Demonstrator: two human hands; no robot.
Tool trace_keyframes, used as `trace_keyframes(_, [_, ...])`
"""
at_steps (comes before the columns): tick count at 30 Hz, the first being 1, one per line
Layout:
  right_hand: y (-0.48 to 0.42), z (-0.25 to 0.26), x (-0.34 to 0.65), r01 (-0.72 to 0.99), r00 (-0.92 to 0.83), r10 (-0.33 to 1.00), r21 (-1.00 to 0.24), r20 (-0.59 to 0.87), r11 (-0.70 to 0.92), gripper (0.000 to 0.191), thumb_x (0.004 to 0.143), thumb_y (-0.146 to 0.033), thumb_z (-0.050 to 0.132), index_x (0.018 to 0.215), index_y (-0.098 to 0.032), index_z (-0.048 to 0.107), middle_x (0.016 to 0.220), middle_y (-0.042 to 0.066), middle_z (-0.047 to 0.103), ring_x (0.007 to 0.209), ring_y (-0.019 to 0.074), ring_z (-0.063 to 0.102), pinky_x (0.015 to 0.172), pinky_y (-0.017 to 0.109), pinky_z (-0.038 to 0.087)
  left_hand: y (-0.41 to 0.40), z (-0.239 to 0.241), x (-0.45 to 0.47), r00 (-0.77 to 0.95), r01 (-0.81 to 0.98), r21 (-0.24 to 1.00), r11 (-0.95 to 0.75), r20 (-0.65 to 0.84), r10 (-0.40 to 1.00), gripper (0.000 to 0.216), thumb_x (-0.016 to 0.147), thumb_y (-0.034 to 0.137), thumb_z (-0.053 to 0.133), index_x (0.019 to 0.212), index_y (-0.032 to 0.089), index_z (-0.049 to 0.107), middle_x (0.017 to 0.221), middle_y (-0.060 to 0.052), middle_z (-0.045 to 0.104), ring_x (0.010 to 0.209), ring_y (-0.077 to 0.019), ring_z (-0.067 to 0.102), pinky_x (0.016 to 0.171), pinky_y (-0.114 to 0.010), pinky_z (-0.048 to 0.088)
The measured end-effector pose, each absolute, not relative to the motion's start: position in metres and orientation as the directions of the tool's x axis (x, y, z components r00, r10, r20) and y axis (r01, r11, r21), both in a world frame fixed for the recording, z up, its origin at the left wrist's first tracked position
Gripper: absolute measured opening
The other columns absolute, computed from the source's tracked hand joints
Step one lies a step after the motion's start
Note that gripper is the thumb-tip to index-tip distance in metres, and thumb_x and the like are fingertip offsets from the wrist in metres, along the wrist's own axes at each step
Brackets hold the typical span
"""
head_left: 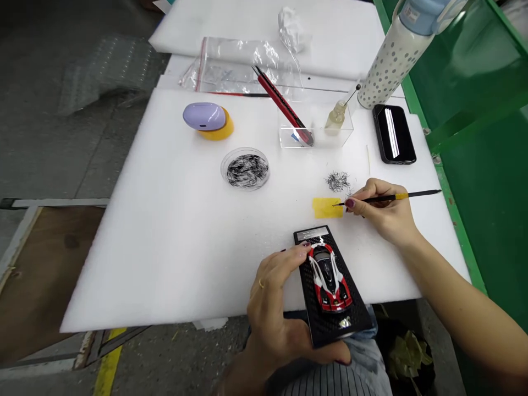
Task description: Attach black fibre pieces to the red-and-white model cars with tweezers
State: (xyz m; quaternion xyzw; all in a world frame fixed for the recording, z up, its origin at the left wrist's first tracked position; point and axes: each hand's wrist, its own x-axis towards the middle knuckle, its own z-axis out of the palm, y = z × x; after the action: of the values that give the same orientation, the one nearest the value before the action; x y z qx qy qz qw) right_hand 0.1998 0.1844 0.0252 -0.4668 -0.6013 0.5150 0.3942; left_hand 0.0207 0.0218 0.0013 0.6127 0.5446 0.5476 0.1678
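Note:
My left hand (280, 302) grips a black display base (358, 316) by its left side and lower edge, tilted at the table's front edge. On that base sits a red, white and black model race car (330, 278); one fingertip rests by its upper end. Between the fingers of my right hand (383, 212) is a thin black paintbrush (421, 193) with a yellow band. Its fine tip is over a yellow piece of tape (324, 208) on the white foam surface. Just above the tape lies a small heap of short black fibres (337, 181).
A round clear dish (247, 169) holds many black slivers. Behind are a purple-and-yellow object (208, 120), a clear tray (315, 137) with red tweezers (284, 104) and a small bottle (336, 116), a black phone-like device (395, 135), a dotted water bottle (396, 58) and a plastic bag (243, 63).

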Motion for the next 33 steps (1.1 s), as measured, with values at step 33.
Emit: trace_keyframes(33, [0.095,0.035,0.167,-0.337,-0.102,0.993,-0.941,0.061,0.023,0.038,0.087,-0.036,0.079,0.068,-0.027,0.047,0.052,-0.005,0.04,0.046,0.0158,0.041,0.039,0.031,0.027,0.028,0.006,0.035,-0.41,0.35,0.891,-0.287,0.422,0.809,0.06,0.095,0.072,0.055,0.124,0.02,0.058,0.11,-0.009,0.07,0.112,-0.0256,0.072,0.1,-0.043,0.062])
